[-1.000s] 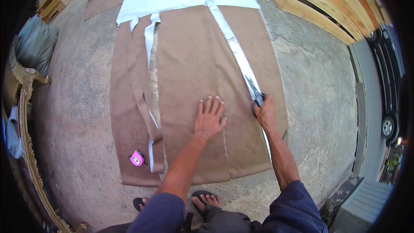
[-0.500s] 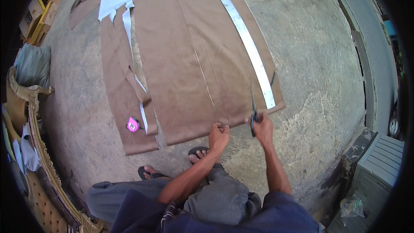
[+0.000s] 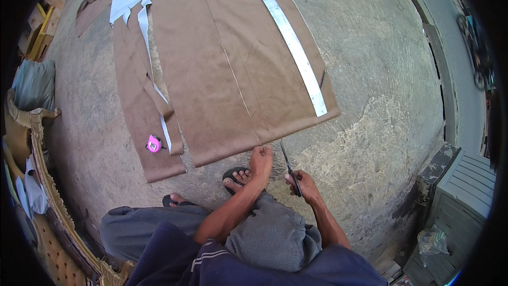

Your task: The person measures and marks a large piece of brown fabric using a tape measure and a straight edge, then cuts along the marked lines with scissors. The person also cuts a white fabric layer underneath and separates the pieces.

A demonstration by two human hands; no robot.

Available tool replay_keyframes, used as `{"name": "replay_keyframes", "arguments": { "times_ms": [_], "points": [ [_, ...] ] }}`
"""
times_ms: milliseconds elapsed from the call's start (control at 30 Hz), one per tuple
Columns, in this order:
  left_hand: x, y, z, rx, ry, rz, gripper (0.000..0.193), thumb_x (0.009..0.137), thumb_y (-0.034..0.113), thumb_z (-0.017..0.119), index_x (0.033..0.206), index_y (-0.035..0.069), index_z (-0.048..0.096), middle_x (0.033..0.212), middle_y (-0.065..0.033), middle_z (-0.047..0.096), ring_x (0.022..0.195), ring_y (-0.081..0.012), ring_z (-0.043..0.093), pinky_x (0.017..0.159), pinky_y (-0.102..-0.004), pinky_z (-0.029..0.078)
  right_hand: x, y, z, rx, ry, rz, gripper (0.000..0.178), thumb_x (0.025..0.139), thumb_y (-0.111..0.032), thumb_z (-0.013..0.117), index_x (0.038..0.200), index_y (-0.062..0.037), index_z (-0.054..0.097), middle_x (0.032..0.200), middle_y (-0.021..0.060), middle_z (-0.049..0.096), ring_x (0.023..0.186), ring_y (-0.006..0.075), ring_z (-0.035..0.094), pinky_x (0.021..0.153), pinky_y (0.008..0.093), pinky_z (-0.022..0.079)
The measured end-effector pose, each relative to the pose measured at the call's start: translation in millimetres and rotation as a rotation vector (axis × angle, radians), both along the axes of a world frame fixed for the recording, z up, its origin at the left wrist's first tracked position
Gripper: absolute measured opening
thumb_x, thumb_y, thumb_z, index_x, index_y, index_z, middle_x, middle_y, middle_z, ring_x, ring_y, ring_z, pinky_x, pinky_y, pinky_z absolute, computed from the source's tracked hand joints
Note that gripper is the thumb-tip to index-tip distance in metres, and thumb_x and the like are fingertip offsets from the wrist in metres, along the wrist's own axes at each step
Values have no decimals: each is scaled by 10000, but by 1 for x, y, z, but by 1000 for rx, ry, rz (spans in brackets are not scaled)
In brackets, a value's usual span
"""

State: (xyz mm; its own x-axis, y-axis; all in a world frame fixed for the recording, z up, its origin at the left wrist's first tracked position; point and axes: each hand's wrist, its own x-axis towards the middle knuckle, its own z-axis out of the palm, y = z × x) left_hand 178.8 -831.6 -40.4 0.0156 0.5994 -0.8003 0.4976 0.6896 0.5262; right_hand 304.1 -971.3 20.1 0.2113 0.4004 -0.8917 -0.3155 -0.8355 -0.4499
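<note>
A large sheet of brown fabric (image 3: 196, 74) lies spread over the concrete, partly cut into strips at its left. My left hand (image 3: 261, 161) is closed in a pinch at the fabric's near edge, where a cut line runs down to it. In my right hand (image 3: 301, 184) is a pair of dark-handled scissors (image 3: 288, 164), blades pointing away from me, just short of the fabric edge. Along the right part of the fabric rests a long pale metal ruler (image 3: 288, 34). A dark pen-like stick (image 3: 323, 78) lies beside its near end. A pink tape measure (image 3: 154, 143) sits on the left strip.
An ornate gilded furniture frame (image 3: 39, 153) stands at the left, with a stuffed plastic sack (image 3: 34, 85) behind it. To the right is a grey slatted cabinet (image 3: 460, 201) with a clear plastic bag (image 3: 432, 241) on it. My sandalled foot (image 3: 236, 179) is near the fabric.
My right hand has drawn back toward me and left with the scissors, from near the ruler's end. My left hand stays at the fabric edge. The whole view has shifted slightly.
</note>
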Motion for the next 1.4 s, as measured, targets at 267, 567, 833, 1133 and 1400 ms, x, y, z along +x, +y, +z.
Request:
{"name": "replay_keyframes", "arguments": {
  "times_ms": [267, 567, 833, 1133, 1400],
  "points": [
    [-35, 29, 28, 818, 286, -81, 507, 939, 250, 687, 1343, -1, 509, 1112, -169, 680, 1012, -325, 672, 921, -432, 510, 9, 17, 4, 77, 0, 50, 511, 869, -439, 832, 1009, 6, 624, 751, 39, 605, 615, 119, 591, 525, 294, 532],
    [0, 42, 43, -112, -431, 416, 557, 982, 361, 694, 1386, 37, 488, 1219, -112, 625, 1019, -244, 649, 813, -399, 551, 17, 15, 12, 97, 16, 66, 477, 885, -423, 817, 1000, -10, 608, 758, 28, 596, 640, 119, 592, 534, 297, 535],
    [1, 55, 32, -257, -407, 268, 290, 954, 216, 742, 1186, 76, 637, 1088, -52, 682, 913, -182, 662, 812, -360, 557, 12, 16, 13, 39, 47, 150, 620, 881, -504, 795, 1114, 39, 607, 879, 87, 630, 746, 162, 640, 642, 323, 593],
    [-11, 51, 21, -339, -509, 298, 233, 937, 183, 757, 1118, 57, 680, 1008, -69, 718, 908, -187, 678, 847, -357, 578, -1, 39, 3, 87, 81, 146, 660, 884, -539, 778, 1144, 41, 600, 907, 87, 635, 780, 161, 635, 649, 319, 591],
    [-14, 52, 16, -353, -512, 290, 244, 931, 186, 771, 1103, 35, 686, 993, -79, 717, 907, -191, 681, 866, -355, 581, 4, 41, 3, 111, 63, 205, 616, 898, -540, 767, 1105, 18, 605, 867, 71, 629, 749, 134, 596, 594, 300, 504]
  ]
}}
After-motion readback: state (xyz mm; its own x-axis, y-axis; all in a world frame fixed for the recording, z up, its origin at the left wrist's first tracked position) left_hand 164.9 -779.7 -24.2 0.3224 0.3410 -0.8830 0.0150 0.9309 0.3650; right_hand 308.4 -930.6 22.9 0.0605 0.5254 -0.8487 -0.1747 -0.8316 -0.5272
